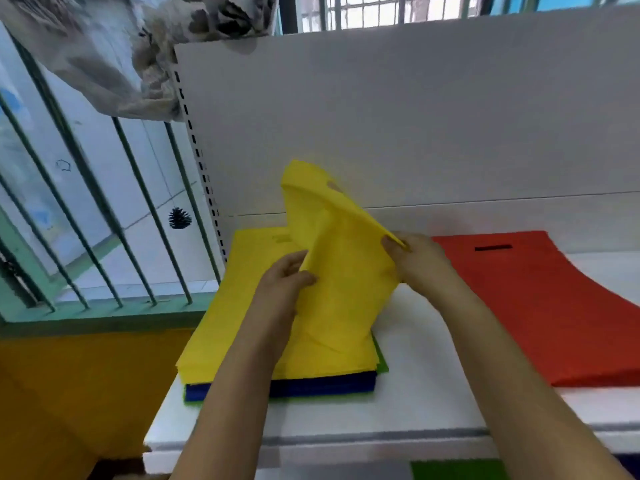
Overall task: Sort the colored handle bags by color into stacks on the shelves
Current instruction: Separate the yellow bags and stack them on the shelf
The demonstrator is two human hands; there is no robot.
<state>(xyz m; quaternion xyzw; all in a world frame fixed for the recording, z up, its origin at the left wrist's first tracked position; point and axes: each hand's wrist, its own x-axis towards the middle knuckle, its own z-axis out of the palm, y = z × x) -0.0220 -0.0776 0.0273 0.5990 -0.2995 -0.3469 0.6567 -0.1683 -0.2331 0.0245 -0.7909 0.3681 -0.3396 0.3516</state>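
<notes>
A yellow handle bag (pixel 341 268) is lifted and folded upward above a mixed pile on the white shelf (pixel 426 368). My left hand (pixel 280 292) pinches its left edge and my right hand (pixel 420 263) grips its right edge. Beneath it lies a stack of yellow bags (pixel 225 323), with dark blue bags (pixel 322 386) and green bags (pixel 381 363) showing under them. To the right, a stack of red bags (pixel 554 306) lies flat with its handle slot at the far end.
The shelf's white back panel (pixel 415 116) rises behind the piles. A barred window (pixel 104 220) and a patterned cloth (pixel 121 46) are to the left. A green piece (pixel 457 471) shows on a lower level at the bottom edge.
</notes>
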